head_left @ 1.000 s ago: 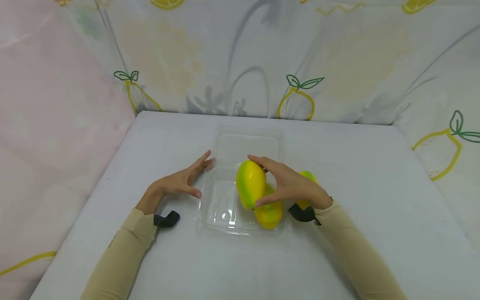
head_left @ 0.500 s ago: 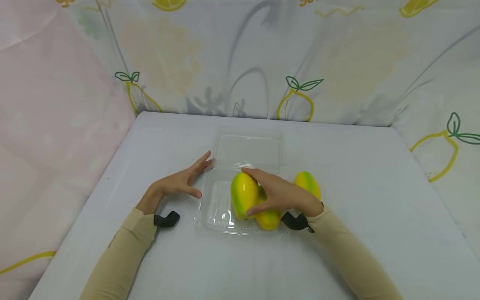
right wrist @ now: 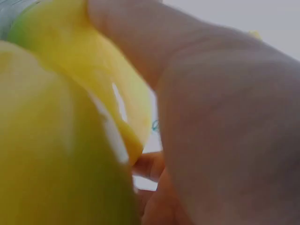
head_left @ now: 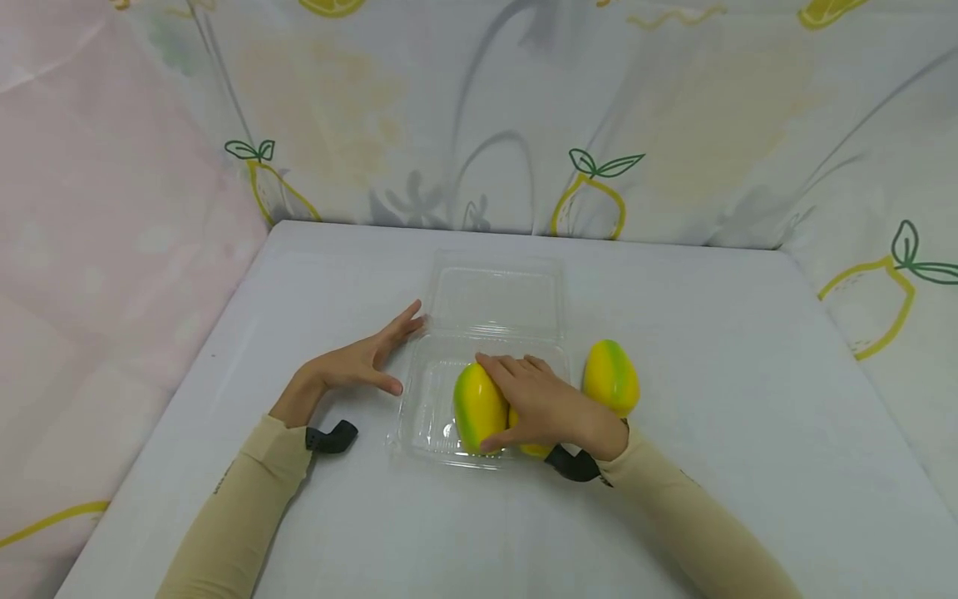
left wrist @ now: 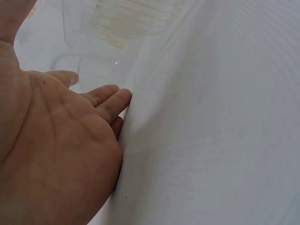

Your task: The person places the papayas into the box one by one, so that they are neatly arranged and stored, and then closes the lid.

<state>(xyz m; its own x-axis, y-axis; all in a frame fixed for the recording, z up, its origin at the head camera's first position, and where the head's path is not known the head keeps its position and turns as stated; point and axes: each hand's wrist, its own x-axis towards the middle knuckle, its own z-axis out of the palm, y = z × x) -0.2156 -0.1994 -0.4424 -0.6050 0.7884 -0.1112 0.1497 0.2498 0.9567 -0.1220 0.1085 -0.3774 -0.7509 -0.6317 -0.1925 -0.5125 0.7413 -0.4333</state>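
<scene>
A clear plastic clamshell box (head_left: 430,408) lies with its lid (head_left: 496,293) folded back, away from the person. The right hand (head_left: 550,403) grips a yellow-green mango (head_left: 476,408) low in the box's base, thumb at its near end and fingers at its far end. Beneath that palm, a second mango (head_left: 533,450) sits in the right side of the base, mostly hidden; the right wrist view has this mango (right wrist: 51,145) large in front. The left hand (head_left: 355,363) stands at the box's left edge, thumb and fingers spread, fingertips by the rim (left wrist: 79,65).
A third mango (head_left: 610,378) rests on the white table (head_left: 711,399), just right of the box. Lemon-printed cloth (head_left: 449,108) hangs behind the table's far edge, and pink cloth (head_left: 112,249) hangs on the left.
The right hand has brought its mango leftward, nearer the person and down into the box. The third mango, earlier partly covered by that arm, now shows fully. The left hand has stayed put.
</scene>
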